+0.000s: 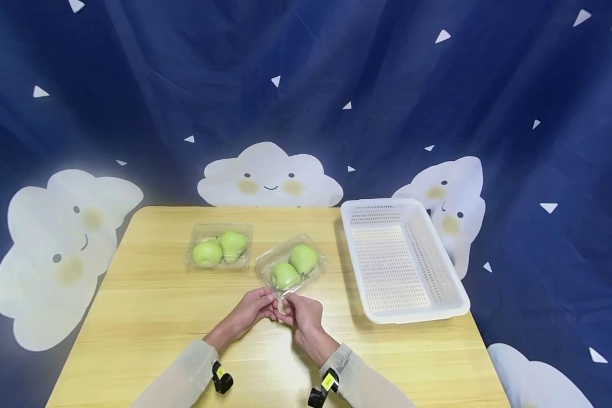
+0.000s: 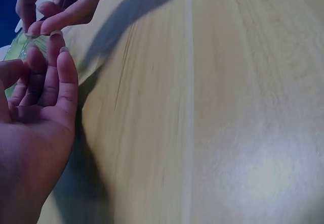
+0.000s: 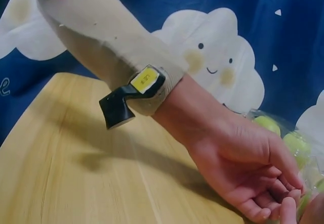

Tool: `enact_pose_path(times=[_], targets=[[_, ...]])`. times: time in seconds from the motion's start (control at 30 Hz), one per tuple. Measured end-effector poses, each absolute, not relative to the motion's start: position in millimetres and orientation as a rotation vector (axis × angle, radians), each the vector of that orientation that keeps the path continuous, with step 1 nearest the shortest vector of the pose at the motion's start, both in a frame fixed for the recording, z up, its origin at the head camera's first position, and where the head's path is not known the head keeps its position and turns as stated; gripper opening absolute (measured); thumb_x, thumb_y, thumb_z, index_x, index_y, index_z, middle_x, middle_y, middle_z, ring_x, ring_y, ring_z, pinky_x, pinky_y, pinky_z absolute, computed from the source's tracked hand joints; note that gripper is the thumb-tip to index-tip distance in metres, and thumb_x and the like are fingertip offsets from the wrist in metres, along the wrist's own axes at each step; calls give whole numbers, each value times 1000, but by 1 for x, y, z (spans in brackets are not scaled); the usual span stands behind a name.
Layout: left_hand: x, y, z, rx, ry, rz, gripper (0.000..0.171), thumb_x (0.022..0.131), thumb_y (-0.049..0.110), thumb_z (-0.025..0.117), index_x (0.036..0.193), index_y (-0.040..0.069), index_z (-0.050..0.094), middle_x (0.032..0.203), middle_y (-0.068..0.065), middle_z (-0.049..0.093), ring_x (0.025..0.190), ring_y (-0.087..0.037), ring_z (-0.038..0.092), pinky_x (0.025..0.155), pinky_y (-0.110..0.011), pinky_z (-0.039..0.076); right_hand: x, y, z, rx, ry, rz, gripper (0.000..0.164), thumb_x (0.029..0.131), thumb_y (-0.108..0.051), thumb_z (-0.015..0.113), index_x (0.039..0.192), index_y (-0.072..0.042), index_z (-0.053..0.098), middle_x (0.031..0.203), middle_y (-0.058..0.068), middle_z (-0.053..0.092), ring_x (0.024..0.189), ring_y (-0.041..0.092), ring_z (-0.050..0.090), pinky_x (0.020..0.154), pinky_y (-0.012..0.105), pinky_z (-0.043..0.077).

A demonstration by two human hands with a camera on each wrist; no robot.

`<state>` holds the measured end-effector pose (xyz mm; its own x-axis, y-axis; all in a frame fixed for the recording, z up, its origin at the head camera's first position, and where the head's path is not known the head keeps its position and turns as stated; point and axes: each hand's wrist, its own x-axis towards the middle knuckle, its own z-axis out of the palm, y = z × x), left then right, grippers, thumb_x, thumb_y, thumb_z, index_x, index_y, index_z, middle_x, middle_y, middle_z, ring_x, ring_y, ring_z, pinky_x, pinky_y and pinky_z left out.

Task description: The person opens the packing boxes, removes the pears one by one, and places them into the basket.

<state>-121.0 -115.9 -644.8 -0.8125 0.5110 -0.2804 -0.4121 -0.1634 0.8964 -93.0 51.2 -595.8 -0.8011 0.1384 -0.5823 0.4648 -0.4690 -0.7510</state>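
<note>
Navy curtain (image 1: 306,102), printed with smiling clouds, hung behind the wooden worktop (image 1: 148,317). Near its middle lay a clear box (image 1: 276,253) with two green fruits (image 1: 304,259) inside; the left hand (image 1: 252,309) and right hand (image 1: 306,317) met at its near corner, each grip narrow, pinching the edge. A second box (image 1: 204,231) sat leftward, a white basket (image 1: 387,266) rightward.

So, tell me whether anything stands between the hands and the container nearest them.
Nothing visible does: the left hand and right hand have their fingertips right at the near corner of the clear container.
</note>
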Motion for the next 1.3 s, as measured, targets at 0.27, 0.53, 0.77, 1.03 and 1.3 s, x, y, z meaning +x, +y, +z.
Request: enact_pose_path(times=[0.27, 0.53, 0.77, 1.03, 1.3], targets=[[-122, -116, -646, 96, 1509, 1995, 18, 109, 18, 51, 106, 1, 56, 93, -1, 66, 81, -11, 69, 75, -23, 63, -94, 51, -591, 849, 1470, -2367, 8, 86, 1, 64, 89, 7, 69, 66, 0, 66, 53, 3, 55, 56, 21, 62], [-126, -117, -644, 3, 1626, 1976, 29, 107, 23, 56, 113, -6, 60, 94, -5, 69, 79, -12, 71, 71, -23, 63, -94, 54, -595, 788, 1495, -2347, 6, 89, 2, 61, 92, 6, 65, 69, -1, 62, 57, 3, 54, 59, 20, 63], [-132, -122, -645, -106, 1686, 1988, 28, 108, 21, 55, 115, -5, 62, 93, -4, 70, 78, -12, 70, 68, -24, 63, -93, 54, -595, 763, 1524, -2317, 13, 90, 1, 61, 99, 9, 65, 69, -2, 62, 58, 2, 55, 62, 21, 64], [-137, -126, -642, -89, 1700, 1974, 29, 108, 22, 56, 113, -5, 62, 91, -3, 70, 77, -12, 70, 67, -24, 63, -93, 54, -596, 747, 1512, -2307, 15, 88, 2, 61, 101, 10, 66, 67, -2, 61, 57, 2, 54, 62, 21, 64], [-137, -128, -644, -35, 1684, 2005, 22, 109, 19, 50, 101, 1, 60, 88, -4, 66, 75, -12, 65, 64, -23, 59, -92, 53, -597, 719, 1512, -2279, 17, 86, 2, 60, 99, 10, 67, 67, -1, 62, 56, 3, 54, 61, 20, 64]])
